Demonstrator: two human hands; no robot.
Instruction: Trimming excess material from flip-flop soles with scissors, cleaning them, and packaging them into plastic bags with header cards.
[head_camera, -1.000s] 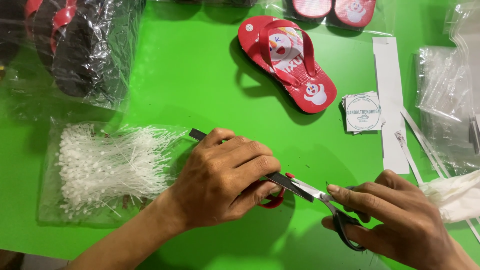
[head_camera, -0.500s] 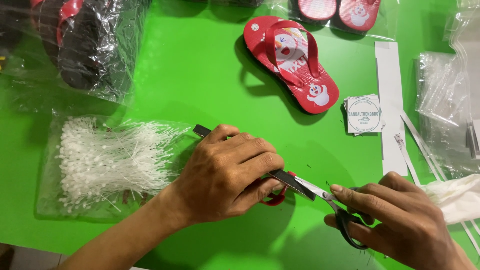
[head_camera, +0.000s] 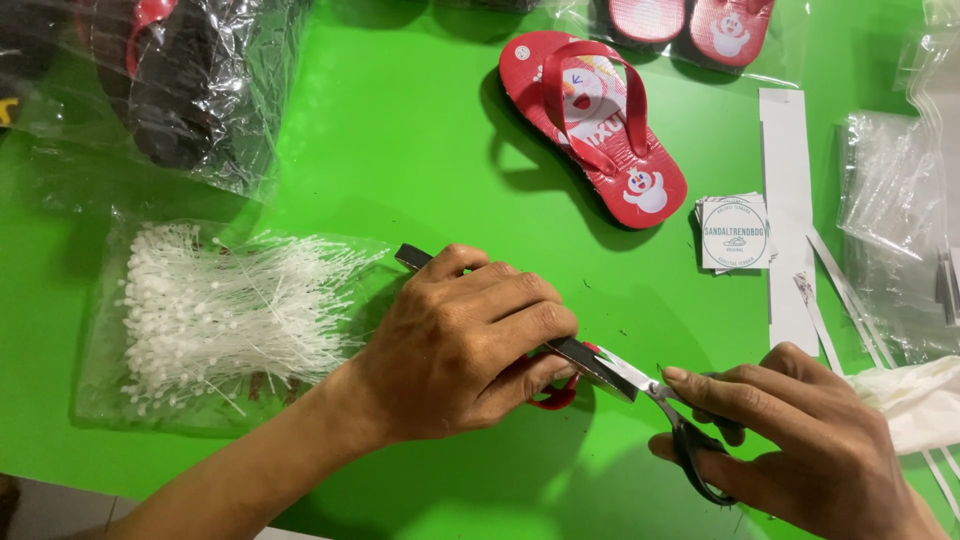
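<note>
Scissors (head_camera: 660, 415) with black handles lie low over the green table (head_camera: 400, 130), near its front edge, held in the right hand (head_camera: 800, 450). That hand is closed on the handles, fingers through the loops, forefinger laid along the top. The blades point left and meet the end of a dark flat strap (head_camera: 560, 350), with a red piece (head_camera: 555, 395) just beneath it. The left hand (head_camera: 460, 350) is closed over this strap, knuckles up; the strap's far end shows past the thumb at the upper left. Whether the blades are parted cannot be told.

Just left of the left hand lies a clear bag of white plastic tag pins (head_camera: 220, 320). Beyond the hands, well apart, a red flip-flop (head_camera: 595, 125) lies sole down. To its right sit a small stack of square paper labels (head_camera: 735, 232) and a long white paper strip (head_camera: 788, 200). Clear plastic bags (head_camera: 890, 200) lie at the right edge.
</note>
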